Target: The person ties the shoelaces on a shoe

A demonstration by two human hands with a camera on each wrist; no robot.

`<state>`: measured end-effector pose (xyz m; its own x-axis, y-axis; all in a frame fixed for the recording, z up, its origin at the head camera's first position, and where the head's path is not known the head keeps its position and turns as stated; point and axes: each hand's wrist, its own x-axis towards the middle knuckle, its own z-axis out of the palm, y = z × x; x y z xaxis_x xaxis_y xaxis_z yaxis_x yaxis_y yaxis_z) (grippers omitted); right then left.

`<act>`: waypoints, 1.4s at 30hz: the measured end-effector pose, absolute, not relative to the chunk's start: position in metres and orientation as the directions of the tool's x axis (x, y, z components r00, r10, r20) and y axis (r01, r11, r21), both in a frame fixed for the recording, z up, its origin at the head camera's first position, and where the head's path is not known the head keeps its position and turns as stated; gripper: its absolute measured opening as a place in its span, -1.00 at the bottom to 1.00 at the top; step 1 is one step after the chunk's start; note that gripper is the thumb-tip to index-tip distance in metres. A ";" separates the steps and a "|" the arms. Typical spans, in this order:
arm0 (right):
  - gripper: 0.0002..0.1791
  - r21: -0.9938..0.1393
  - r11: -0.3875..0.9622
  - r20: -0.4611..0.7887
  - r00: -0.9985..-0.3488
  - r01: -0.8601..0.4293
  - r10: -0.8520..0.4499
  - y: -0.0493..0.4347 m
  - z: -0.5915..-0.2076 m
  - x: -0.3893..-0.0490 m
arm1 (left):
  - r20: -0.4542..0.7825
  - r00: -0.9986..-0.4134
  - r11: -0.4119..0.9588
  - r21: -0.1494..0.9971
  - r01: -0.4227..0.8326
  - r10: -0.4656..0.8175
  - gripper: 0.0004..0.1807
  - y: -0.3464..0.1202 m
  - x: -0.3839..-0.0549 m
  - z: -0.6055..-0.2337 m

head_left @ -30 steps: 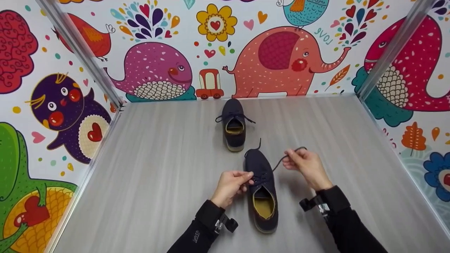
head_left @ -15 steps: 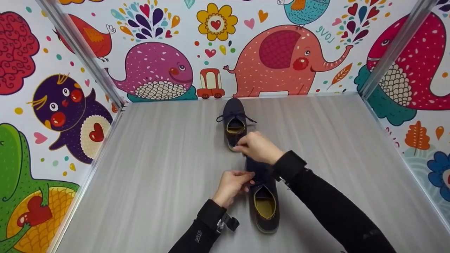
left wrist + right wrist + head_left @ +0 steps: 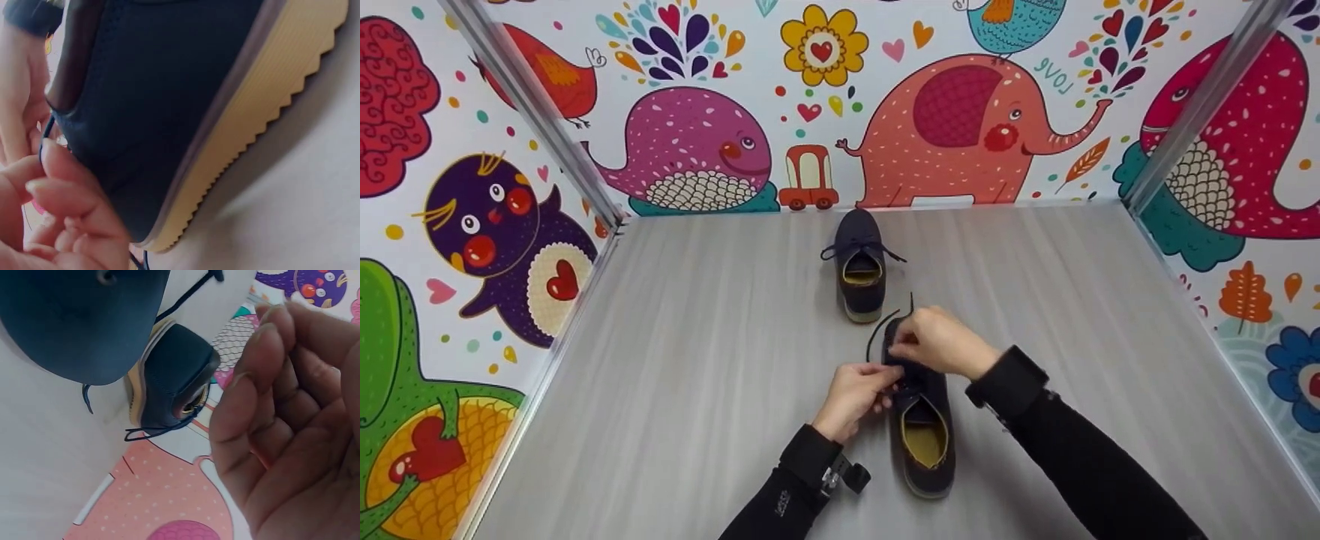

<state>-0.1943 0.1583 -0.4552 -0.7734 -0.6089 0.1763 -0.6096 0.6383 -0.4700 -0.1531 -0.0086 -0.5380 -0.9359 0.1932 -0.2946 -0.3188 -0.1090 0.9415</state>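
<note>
A dark navy lace-up shoe (image 3: 928,480) with a yellow lining stands on the grey floor, toe pointing away. My left hand (image 3: 855,394) is at its left side by the eyelets. In the left wrist view, that hand's thumb and finger pinch a dark shoelace (image 3: 45,130) beside the shoe's upper (image 3: 152,101). My right hand (image 3: 941,341) hovers over the toe, its fingers loosely bent. The right wrist view shows nothing between the fingers of the right hand (image 3: 292,416). A loose lace end (image 3: 870,345) curves out left of the toe. The hands partly hide the eyelets.
A matching shoe (image 3: 858,225), its laces tied in a bow, stands beyond the first, close to the back wall. Panels with cartoon animals (image 3: 697,142) enclose the floor (image 3: 720,315) at the back and both sides. Metal posts (image 3: 540,112) stand at the back corners.
My right hand has carried a lace end from the right across the toe to the left, let it go, and drawn back over the toe. The left hand has stayed in place.
</note>
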 end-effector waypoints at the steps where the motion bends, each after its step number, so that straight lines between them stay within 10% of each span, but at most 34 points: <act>1: -0.84 -0.477 0.642 0.165 -0.778 -0.601 -0.606 0.160 -0.457 -0.188 | -0.299 -0.935 -0.120 0.938 -0.325 0.191 -0.82 -0.008 -0.153 -0.539; 14: -0.75 -0.418 0.746 0.202 -0.854 -0.518 -0.480 0.155 -0.478 -0.144 | -0.255 -0.950 -0.132 0.951 -0.281 0.180 -0.74 -0.015 -0.157 -0.537; 25: -0.74 -0.546 0.708 0.188 -0.889 -0.448 -0.417 0.164 -0.481 -0.149 | -0.037 -0.963 0.366 0.928 0.066 0.268 -0.85 -0.029 -0.168 -0.540; 42: -0.78 -0.696 0.691 0.085 -0.979 -0.192 -0.187 0.172 -0.475 -0.162 | -0.117 -0.874 0.429 0.896 0.112 0.472 -0.89 -0.054 -0.151 -0.523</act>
